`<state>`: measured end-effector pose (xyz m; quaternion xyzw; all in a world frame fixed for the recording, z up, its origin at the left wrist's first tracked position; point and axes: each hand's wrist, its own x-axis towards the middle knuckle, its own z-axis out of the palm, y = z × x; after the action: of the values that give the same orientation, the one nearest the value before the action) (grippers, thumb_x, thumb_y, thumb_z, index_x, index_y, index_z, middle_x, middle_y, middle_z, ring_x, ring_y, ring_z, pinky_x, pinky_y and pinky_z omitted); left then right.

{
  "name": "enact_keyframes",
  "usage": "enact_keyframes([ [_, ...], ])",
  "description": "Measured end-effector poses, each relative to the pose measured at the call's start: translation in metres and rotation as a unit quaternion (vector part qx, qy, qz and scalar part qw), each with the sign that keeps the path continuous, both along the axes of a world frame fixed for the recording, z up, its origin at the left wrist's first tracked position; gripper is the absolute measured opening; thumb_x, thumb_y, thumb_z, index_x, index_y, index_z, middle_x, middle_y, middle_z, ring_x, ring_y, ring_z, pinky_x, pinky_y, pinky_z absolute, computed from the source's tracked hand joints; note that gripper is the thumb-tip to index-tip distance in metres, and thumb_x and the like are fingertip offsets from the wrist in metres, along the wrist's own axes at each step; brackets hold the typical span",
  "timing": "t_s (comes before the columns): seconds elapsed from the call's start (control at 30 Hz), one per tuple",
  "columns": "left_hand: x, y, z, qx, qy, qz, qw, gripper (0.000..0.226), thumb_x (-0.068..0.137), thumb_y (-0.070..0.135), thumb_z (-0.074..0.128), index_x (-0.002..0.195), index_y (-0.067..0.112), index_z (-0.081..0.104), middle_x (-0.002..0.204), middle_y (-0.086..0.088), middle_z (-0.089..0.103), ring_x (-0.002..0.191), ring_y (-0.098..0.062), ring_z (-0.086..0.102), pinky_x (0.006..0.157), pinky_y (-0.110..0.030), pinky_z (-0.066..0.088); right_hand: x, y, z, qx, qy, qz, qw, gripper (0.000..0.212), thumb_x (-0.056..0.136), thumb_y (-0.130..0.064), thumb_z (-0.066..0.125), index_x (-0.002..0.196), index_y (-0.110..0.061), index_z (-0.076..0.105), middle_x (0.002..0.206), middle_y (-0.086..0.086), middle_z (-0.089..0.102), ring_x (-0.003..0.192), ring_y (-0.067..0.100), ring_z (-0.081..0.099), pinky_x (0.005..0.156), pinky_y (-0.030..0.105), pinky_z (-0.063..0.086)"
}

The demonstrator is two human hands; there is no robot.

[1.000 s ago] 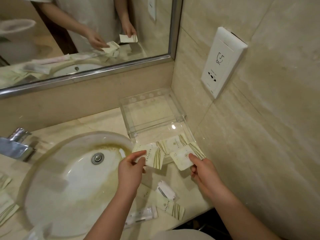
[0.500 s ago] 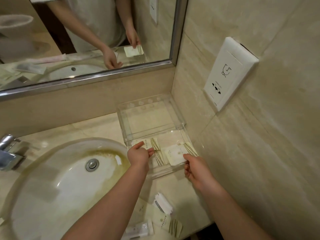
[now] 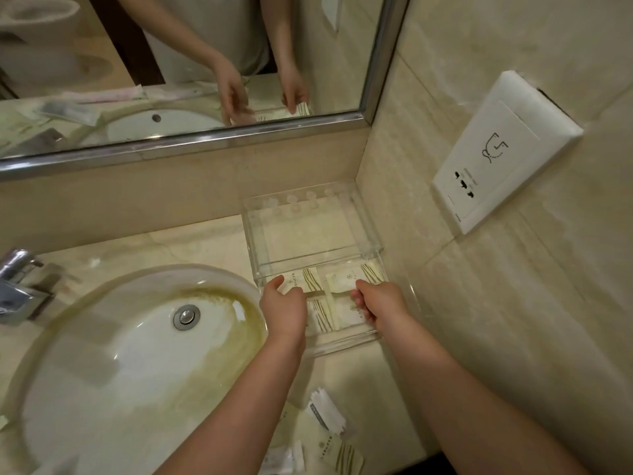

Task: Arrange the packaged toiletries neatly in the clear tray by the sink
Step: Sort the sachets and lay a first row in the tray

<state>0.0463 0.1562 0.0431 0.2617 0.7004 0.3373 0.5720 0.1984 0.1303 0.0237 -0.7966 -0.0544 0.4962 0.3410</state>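
The clear tray (image 3: 310, 234) stands in the counter corner, right of the sink. Several cream packets with olive stripes lie flat in its near compartment. My left hand (image 3: 282, 308) rests its fingers on the left rear packet (image 3: 303, 280). My right hand (image 3: 378, 303) presses on the right packets: one to the rear (image 3: 352, 278) and one nearer (image 3: 349, 311). Another striped packet (image 3: 320, 315) shows between my hands. The far compartment of the tray holds nothing.
The stained white sink (image 3: 137, 358) fills the left, with a chrome tap (image 3: 17, 286) at its edge. Loose packets (image 3: 327, 414) and a striped one (image 3: 342, 457) lie on the counter near the front edge. A wall socket (image 3: 496, 156) sits on the right wall; a mirror is behind.
Both hands moved forward and down from above the tray's front edge, laying the striped packets flat inside the near compartment. The packets now lie side by side under my fingers.
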Motion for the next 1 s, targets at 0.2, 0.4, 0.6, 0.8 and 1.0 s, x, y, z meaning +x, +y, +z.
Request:
enact_keyframes([
  [0.2,0.003,-0.029,0.006,0.157,0.122,-0.135,0.971,0.047,0.089,-0.001,0.044,0.132,0.014,0.048,0.145,-0.005,0.036,0.114,-0.009,0.045,0.093,-0.022,0.038,-0.006,0.003,0.002,0.014,0.038,-0.006,0.999,0.024,0.092,-0.018,0.065,0.094,0.004,0.073,0.070,0.008,0.072,0.036,0.005,0.054,0.036,0.016,0.037],
  [0.4,-0.006,-0.049,-0.035,0.287,0.341,-0.430,0.785,0.051,0.091,0.011,0.046,0.142,0.003,0.042,0.153,-0.016,0.035,0.147,-0.035,0.019,0.119,-0.039,0.018,-0.016,-0.018,0.013,0.037,-0.095,0.062,0.993,0.062,0.091,-0.020,0.061,0.145,-0.007,0.035,0.093,0.008,0.074,0.055,0.010,0.070,0.047,0.021,0.043],
  [0.6,-0.013,-0.049,-0.044,0.256,0.418,-0.591,0.641,0.061,0.098,0.044,0.033,0.153,0.021,0.020,0.164,-0.008,0.003,0.149,-0.035,-0.010,0.121,-0.051,0.001,-0.015,-0.033,-0.006,0.033,-0.445,0.437,0.781,0.068,0.091,-0.011,0.048,0.154,-0.030,0.029,0.153,0.007,0.038,0.140,0.027,0.033,0.110,0.037,0.035],
  [0.8,-0.014,-0.050,-0.055,0.241,0.424,-0.648,0.585,0.065,0.098,0.054,0.027,0.154,0.026,0.010,0.164,-0.006,-0.003,0.148,-0.033,-0.014,0.120,-0.053,-0.003,-0.003,-0.025,-0.020,-0.044,-0.379,0.560,0.736,0.085,0.088,-0.011,0.045,0.157,-0.037,0.003,0.166,0.002,-0.016,0.151,0.030,-0.018,0.123,0.046,0.009],
  [1.0,-0.016,-0.051,-0.059,0.238,0.422,-0.655,0.580,0.068,0.097,0.058,0.025,0.155,0.026,0.008,0.164,-0.005,-0.002,0.148,-0.032,-0.014,0.120,-0.053,-0.002,-0.010,-0.022,-0.028,-0.077,-0.364,0.567,0.735,0.079,0.096,-0.024,0.039,0.155,-0.039,-0.011,0.163,0.000,-0.027,0.151,0.029,-0.020,0.121,0.050,0.016],
])
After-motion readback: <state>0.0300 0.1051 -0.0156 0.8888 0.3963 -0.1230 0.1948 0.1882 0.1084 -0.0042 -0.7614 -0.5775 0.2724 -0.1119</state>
